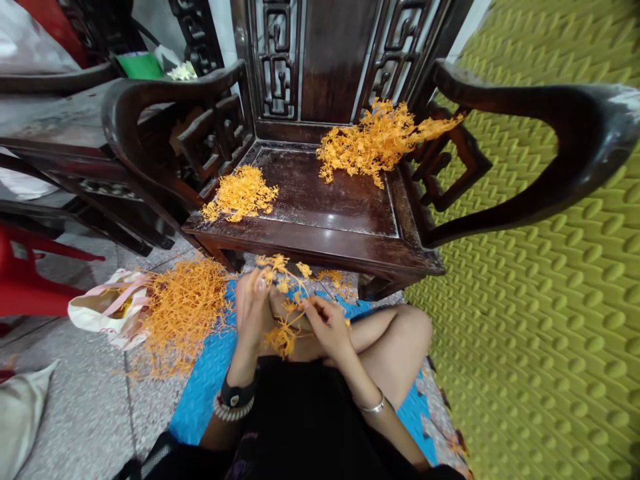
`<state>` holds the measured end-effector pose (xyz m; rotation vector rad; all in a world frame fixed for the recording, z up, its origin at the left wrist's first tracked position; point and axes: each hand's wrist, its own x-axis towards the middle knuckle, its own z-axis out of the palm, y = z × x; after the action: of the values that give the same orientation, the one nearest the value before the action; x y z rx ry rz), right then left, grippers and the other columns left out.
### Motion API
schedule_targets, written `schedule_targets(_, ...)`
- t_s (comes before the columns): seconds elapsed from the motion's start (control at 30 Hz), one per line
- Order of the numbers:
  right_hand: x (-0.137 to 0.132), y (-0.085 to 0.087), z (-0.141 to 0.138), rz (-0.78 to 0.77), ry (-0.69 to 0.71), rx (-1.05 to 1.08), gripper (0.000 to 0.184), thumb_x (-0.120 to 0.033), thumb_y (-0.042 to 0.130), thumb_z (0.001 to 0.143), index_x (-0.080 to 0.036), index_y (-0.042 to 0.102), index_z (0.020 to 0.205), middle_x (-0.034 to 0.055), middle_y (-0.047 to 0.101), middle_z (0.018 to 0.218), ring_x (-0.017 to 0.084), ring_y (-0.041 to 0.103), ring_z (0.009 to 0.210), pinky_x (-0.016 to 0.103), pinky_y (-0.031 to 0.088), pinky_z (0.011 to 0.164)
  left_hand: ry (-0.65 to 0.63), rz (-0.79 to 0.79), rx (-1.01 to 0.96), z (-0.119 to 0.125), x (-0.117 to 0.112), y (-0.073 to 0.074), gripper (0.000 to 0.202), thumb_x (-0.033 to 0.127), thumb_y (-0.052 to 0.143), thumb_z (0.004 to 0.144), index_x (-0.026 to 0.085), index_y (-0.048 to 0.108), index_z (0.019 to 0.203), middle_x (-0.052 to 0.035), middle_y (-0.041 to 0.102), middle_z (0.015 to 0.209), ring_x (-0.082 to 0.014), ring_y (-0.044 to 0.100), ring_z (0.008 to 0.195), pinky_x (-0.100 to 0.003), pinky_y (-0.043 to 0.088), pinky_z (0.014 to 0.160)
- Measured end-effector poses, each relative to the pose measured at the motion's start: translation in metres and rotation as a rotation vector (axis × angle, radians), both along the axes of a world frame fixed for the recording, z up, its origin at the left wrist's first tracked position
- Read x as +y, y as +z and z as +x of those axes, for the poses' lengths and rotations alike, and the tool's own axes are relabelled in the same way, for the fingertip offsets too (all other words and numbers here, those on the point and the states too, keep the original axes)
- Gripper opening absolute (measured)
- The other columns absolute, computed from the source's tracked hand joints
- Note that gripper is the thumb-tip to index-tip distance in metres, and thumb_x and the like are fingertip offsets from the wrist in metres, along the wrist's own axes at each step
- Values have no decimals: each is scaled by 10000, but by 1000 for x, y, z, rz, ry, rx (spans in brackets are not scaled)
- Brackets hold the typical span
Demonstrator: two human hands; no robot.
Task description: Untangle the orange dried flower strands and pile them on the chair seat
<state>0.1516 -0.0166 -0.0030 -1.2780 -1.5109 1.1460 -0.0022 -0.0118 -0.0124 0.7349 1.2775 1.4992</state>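
Note:
A branching orange plastic flower stem [285, 273] is held between my two hands above my crossed legs. My left hand [253, 300] pinches its upper part near the small blossoms. With thumb and fingers closed, my right hand [327, 323] grips the stem lower on its right side. One orange blossom cluster [283, 339] hangs below, between the hands. On the chair seat ahead lie a small pile of loose orange blossoms [243, 193] at the left and a larger heap of orange flower sprays [370, 143] at the back right.
The dark wooden chair [325, 207] stands right before me, its arms curving out. Left of my blue mat [205, 380] lies a heap of thin orange stems [187, 310], beside a white bag [103, 310]. A red stool [30, 280] is farther left; a yellow-green foam mat [525, 320] covers the right.

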Motion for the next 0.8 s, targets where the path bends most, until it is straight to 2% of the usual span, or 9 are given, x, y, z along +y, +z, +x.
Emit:
schedule_targets(0.07, 0, -2, -1, -6, -23, -6, 303, -389, 499, 896, -181, 598, 699, -38, 450, 533, 108, 386, 494, 245, 292, 495, -136, -38, -4, 1, -9, -6, 519, 469, 644, 834, 212, 554, 1275, -100, 553, 1372, -239, 515, 1278, -371, 366, 1107)
schedule_targets(0.2, -4, -1, -4, -16, -8, 20, 266, -369, 478, 914, -189, 672, 946, 38, 658, 748, 173, 583, 678, 276, 437, 620, -474, -65, 55, 10, -19, -4, 330, 336, 723, 785, 192, 692, 1080, -80, 697, 1137, -244, 625, 1104, -347, 473, 980)
schedule_targets(0.3, -7, 2, -4, -4, 19, 19, 265, -338, 462, 921, -199, 651, 1044, 55, 683, 812, 196, 624, 747, 301, 477, 696, -436, -38, 36, 16, -17, 0, 259, 327, 705, 802, 175, 712, 1012, -74, 719, 1025, -217, 660, 975, -308, 504, 901)
schedule_targets(0.4, -10, 5, -2, 9, 51, -95, 212, -309, 441, 923, -198, 617, 886, 3, 587, 634, 152, 530, 557, 269, 409, 567, -376, -47, 50, 19, -11, 3, 327, 327, 689, 817, 193, 672, 1115, -65, 705, 1034, -202, 654, 970, -287, 516, 859)
schedule_targets(0.5, -13, 4, -1, 10, 69, -166, 193, -235, 419, 904, -204, 540, 756, -15, 544, 591, 141, 484, 522, 264, 351, 530, -484, -36, 101, 19, -3, 7, 406, 288, 714, 795, 224, 643, 1189, -49, 693, 1041, -187, 641, 985, -253, 514, 823)
schedule_targets(0.57, -14, 3, 1, 7, 93, -173, 200, -195, 398, 892, -203, 519, 733, -1, 575, 624, 150, 516, 564, 266, 369, 559, -586, -23, 88, 19, 3, 10, 312, 255, 740, 767, 200, 697, 1072, -37, 694, 929, -157, 639, 878, -211, 502, 751)
schedule_targets(0.63, -14, 3, 3, 3, 133, -184, 217, -172, 375, 890, -200, 509, 723, 14, 597, 666, 157, 551, 620, 268, 398, 603, -633, -41, 22, 21, 9, 10, 167, 253, 760, 743, 149, 719, 866, -8, 639, 699, -110, 576, 651, -177, 446, 588)
schedule_targets(0.7, -13, 5, 6, 1, 166, -198, 216, -159, 366, 888, -198, 507, 730, 16, 597, 687, 159, 565, 653, 270, 409, 639, -626, -66, -56, 27, 14, 10, 203, 313, 751, 751, 127, 674, 724, 17, 547, 570, -84, 475, 523, -181, 374, 496)
schedule_targets(0.8, -12, 13, 11, 24, 201, -253, 203, -160, 371, 898, -201, 501, 748, 12, 575, 687, 160, 552, 658, 268, 381, 635, -543, -89, -251, 38, 15, 10, 306, 410, 720, 763, 139, 595, 698, 14, 526, 601, -93, 478, 533, -208, 403, 525)
